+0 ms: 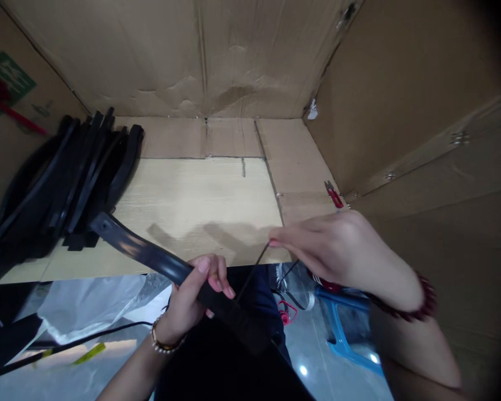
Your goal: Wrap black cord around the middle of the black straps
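My left hand is wrapped round a long, curved black piece, glossy at its far end and dull, as if covered, near my body. Its far end has a small hole and reaches toward the pile on the left. From the dull part a thin black cord runs up to my right hand, which pinches it between thumb and fingertips. The cord looks taut. More black cord hangs below the right hand, and its far end is hidden.
Several similar black curved pieces lie piled at the left of the table. Red-handled thread snips lie at the right. Cardboard walls enclose the back and sides. Below stand a blue plastic stool and clear plastic sheeting.
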A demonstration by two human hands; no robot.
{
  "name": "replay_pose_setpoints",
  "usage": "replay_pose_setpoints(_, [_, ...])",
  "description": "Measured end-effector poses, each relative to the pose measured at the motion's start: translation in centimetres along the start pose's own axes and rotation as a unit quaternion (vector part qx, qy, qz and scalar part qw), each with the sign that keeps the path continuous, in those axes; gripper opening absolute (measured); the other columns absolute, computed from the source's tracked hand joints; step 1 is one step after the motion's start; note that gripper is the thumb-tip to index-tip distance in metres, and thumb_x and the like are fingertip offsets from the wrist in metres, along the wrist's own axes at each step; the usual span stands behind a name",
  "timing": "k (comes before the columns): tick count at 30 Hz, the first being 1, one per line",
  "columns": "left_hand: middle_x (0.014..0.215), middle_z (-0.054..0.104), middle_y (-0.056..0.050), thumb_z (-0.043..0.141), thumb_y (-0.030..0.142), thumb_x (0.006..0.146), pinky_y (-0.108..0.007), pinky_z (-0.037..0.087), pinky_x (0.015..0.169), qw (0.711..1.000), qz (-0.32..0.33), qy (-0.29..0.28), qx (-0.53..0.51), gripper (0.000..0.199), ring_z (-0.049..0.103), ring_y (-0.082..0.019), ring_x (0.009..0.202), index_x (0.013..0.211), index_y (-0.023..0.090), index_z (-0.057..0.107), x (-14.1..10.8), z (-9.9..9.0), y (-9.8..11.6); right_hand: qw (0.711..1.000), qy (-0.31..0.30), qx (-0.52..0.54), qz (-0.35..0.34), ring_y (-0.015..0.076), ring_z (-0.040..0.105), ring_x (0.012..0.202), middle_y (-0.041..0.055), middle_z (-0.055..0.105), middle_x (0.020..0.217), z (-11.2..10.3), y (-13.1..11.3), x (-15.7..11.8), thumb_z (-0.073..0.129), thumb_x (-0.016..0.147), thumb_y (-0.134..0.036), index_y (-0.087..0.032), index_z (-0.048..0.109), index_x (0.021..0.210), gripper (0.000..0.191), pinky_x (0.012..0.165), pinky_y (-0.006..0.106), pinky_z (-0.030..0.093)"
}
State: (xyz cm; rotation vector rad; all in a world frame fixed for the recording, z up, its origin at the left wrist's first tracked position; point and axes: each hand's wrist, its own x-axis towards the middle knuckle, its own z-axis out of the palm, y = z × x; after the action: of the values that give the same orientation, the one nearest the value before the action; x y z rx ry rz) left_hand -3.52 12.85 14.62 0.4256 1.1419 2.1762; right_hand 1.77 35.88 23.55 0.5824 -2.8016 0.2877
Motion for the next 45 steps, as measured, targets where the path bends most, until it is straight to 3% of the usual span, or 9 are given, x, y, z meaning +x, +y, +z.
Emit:
replay_pose_setpoints(6, [0.059, 0.058, 0.0, 0.052, 0.033, 0.093, -0.014, 0.036, 0.036, 0.985, 0.057, 0.107, -0.126, 0.036, 0.042, -0.004, 0.041, 0.062, 0.017, 0.06, 1.2, 2.7, 0.8, 0.991, 0.074, 0.097, 0.06, 0.0124, 0.068, 0.062, 0.002, 0.075, 0.078, 8.8, 1.0, 0.0, 0.044, 0.098, -0.02, -0.018, 0.07, 0.094, 0.027, 0.056, 0.022, 0.045])
replay_pose_setpoints(12, [0.059, 0.054, 0.003, 0.055, 0.033, 0.091, -0.014, 0.027, 0.03, 0.96, 0.13, 0.231, -0.09, 0.033, 0.037, -0.004, 0.038, 0.062, 0.018, 0.054, 3.9, 3.3, 0.9, 0.985, 0.086, 0.09, 0.117, 0.0134, 0.062, 0.053, 0.0031, 0.068, 0.063, 14.6, -6.1, -1.0, 0.039, 0.096, -0.012, -0.015, 0.066, 0.079, 0.031, 0.048, 0.024, 0.043])
replay_pose_setpoints(17, [0.057, 0.054, 0.001, 0.053, 0.036, 0.092, -0.018, 0.043, 0.047, 0.929, 0.249, 0.264, 0.077, 0.038, 0.056, -0.009, 0.054, 0.059, 0.019, 0.053, 5.3, 1.6, -0.9, 0.991, 0.085, -0.031, 0.095, 0.0157, 0.053, 0.041, 0.0014, 0.057, 0.054, 11.6, -11.4, -1.4, 0.04, 0.094, -0.006, -0.006, 0.065, 0.095, 0.025, 0.037, 0.03, 0.033])
replay_pose_setpoints(24, [0.063, 0.061, -0.001, 0.045, 0.036, 0.098, -0.025, 0.048, 0.059, 0.92, 0.272, 0.166, 0.228, 0.039, 0.06, -0.013, 0.061, 0.066, 0.019, 0.058, 3.5, -0.6, -2.3, 0.994, 0.061, -0.093, 0.008, 0.0147, 0.052, 0.041, 0.0004, 0.056, 0.053, 4.2, -10.2, -1.5, 0.049, 0.09, -0.006, -0.003, 0.067, 0.094, 0.018, 0.035, 0.03, 0.032])
replay_pose_setpoints(33, [0.066, 0.062, -0.002, 0.042, 0.033, 0.099, -0.026, 0.048, 0.061, 0.976, 0.103, 0.015, 0.193, 0.037, 0.06, -0.013, 0.063, 0.069, 0.02, 0.059, -0.7, 0.7, -0.4, 0.987, -0.05, -0.138, -0.07, 0.0143, 0.05, 0.042, 0.0007, 0.057, 0.054, -1.2, -6.8, -1.9, 0.037, 0.082, 0.001, -0.01, 0.065, 0.095, 0.033, 0.04, 0.029, 0.026])
replay_pose_setpoints(37, [0.056, 0.055, -0.001, 0.044, 0.033, 0.097, -0.024, 0.043, 0.051, 0.999, 0.021, 0.009, 0.039, 0.04, 0.049, -0.011, 0.051, 0.061, 0.019, 0.055, -0.7, 2.1, 0.1, 0.99, -0.06, -0.084, -0.098, 0.0127, 0.047, 0.044, -0.003, 0.057, 0.057, 0.0, -3.2, -0.5, 0.044, 0.091, -0.006, -0.018, 0.062, 0.08, 0.024, 0.045, 0.03, 0.021])
replay_pose_setpoints(40, [0.057, 0.049, 0.0, 0.048, 0.036, 0.094, -0.019, 0.03, 0.039, 0.997, -0.013, 0.031, -0.069, 0.037, 0.037, -0.009, 0.046, 0.06, 0.019, 0.051, 0.1, 2.6, 0.6, 0.997, -0.006, 0.008, -0.079, 0.0101, 0.051, 0.049, -0.0037, 0.063, 0.06, 3.4, -1.5, 0.1, 0.041, 0.097, -0.013, -0.019, 0.065, 0.083, 0.028, 0.047, 0.028, 0.025])
replay_pose_setpoints(43, [0.056, 0.042, 0.003, 0.049, 0.034, 0.092, -0.017, 0.029, 0.038, 0.992, -0.045, 0.032, -0.115, 0.036, 0.028, -0.006, 0.042, 0.061, 0.018, 0.045, 1.2, 2.3, 1.1, 0.988, 0.087, 0.126, -0.022, 0.0098, 0.057, 0.055, -0.0015, 0.066, 0.063, 7.7, -2.1, 0.0, 0.039, 0.097, -0.016, -0.018, 0.067, 0.086, 0.03, 0.05, 0.024, 0.033])
replay_pose_setpoints(45, [0.054, 0.037, 0.004, 0.048, 0.035, 0.092, -0.018, 0.032, 0.039, 0.989, -0.066, 0.03, -0.126, 0.037, 0.022, -0.005, 0.04, 0.06, 0.019, 0.039, 1.8, 1.6, 1.3, 0.959, 0.081, 0.271, 0.026, 0.0092, 0.058, 0.058, -0.0001, 0.068, 0.068, 10.0, -3.6, -0.4, 0.04, 0.099, -0.02, -0.016, 0.067, 0.088, 0.029, 0.054, 0.022, 0.038])
